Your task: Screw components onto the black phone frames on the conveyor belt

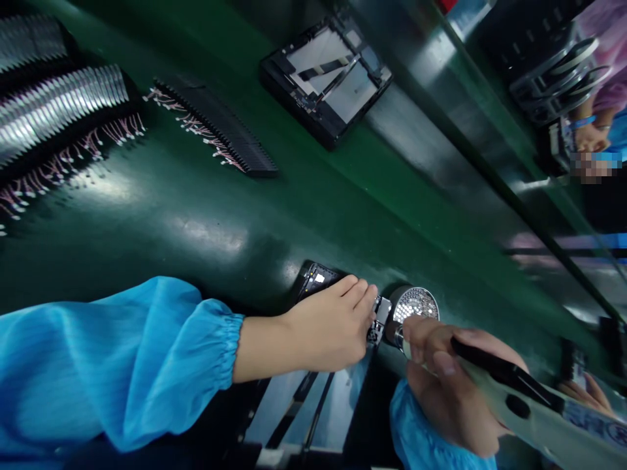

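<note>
"What is on your left?"

"Rows of shiny bars point(63, 108) with little wires sit on the green table point(161, 222). Next come dark strips point(220, 124), with wires too."

"Where is the gadget?"

"The open gadget point(337, 411) is in front of me, under my left hand point(328, 326). That grip lies over it, fingers bunched; I can't tell if they pinch anything. Farther off is another open gadget point(328, 78)."

"And your right?"

"Past a round shiny dish point(416, 301), my right hand point(450, 385) holds a pale tool point(548, 431), fingers wrapped round it."

"Are you done?"

"I don't think so. Big flat parts are in, but the insides show and no cover is on. How much is left, I can't tell."
</note>
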Demonstrator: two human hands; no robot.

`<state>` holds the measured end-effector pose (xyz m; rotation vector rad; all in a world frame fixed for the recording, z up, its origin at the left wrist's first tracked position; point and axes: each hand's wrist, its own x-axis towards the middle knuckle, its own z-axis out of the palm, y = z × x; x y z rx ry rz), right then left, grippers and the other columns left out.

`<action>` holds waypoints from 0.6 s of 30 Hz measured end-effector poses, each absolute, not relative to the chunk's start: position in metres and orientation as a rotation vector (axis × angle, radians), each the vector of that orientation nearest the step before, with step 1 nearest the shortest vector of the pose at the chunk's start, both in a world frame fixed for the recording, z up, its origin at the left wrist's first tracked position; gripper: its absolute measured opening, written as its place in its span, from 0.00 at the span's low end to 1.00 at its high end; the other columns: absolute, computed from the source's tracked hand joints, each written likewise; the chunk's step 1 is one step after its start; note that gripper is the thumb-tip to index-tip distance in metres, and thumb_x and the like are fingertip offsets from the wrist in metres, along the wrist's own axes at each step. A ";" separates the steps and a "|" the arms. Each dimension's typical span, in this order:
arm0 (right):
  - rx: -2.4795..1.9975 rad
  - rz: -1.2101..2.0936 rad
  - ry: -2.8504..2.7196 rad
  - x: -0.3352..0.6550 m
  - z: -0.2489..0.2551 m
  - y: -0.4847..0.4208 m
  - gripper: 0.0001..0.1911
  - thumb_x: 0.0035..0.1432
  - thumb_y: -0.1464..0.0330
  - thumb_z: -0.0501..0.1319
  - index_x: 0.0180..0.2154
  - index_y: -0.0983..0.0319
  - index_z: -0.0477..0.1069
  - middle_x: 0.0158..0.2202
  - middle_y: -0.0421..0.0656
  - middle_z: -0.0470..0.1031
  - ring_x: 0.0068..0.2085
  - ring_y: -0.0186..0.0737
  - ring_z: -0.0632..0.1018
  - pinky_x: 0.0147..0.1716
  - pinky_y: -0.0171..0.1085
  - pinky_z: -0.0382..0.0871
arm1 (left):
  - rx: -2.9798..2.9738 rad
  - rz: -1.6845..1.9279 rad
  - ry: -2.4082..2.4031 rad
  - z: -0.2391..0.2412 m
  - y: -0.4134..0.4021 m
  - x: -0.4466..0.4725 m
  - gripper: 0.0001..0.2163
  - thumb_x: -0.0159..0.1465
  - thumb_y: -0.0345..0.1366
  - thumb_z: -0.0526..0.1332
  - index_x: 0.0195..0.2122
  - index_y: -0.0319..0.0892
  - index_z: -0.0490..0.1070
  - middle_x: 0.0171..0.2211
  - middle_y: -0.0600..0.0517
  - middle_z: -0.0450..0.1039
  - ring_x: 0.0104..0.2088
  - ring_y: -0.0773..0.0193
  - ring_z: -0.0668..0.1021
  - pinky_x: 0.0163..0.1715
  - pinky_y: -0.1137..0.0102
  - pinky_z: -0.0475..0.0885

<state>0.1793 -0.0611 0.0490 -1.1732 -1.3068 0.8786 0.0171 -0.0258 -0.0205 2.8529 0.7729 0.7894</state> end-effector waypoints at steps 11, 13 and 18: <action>-1.018 0.774 -1.237 0.203 0.063 -0.051 0.17 0.54 0.76 0.60 0.47 0.59 0.73 0.22 0.36 0.70 0.23 0.36 0.70 0.28 0.41 0.68 | 2.867 0.703 0.708 -0.021 -0.023 0.012 0.18 0.70 0.41 0.57 0.53 0.33 0.75 0.56 0.31 0.72 0.53 0.40 0.77 0.51 0.49 0.72; -1.012 0.696 -1.178 0.213 0.072 -0.049 0.16 0.52 0.75 0.62 0.44 0.60 0.73 0.20 0.35 0.69 0.22 0.35 0.69 0.27 0.41 0.67 | 2.865 0.620 0.697 -0.020 -0.022 0.010 0.19 0.70 0.42 0.57 0.58 0.38 0.71 0.60 0.33 0.69 0.55 0.40 0.76 0.52 0.48 0.71; -1.029 0.575 -1.037 0.225 0.085 -0.044 0.11 0.48 0.71 0.66 0.37 0.62 0.72 0.17 0.34 0.66 0.18 0.35 0.67 0.25 0.39 0.66 | 2.910 0.520 0.697 -0.018 -0.022 0.011 0.17 0.70 0.41 0.57 0.56 0.42 0.73 0.61 0.36 0.68 0.54 0.41 0.76 0.51 0.47 0.71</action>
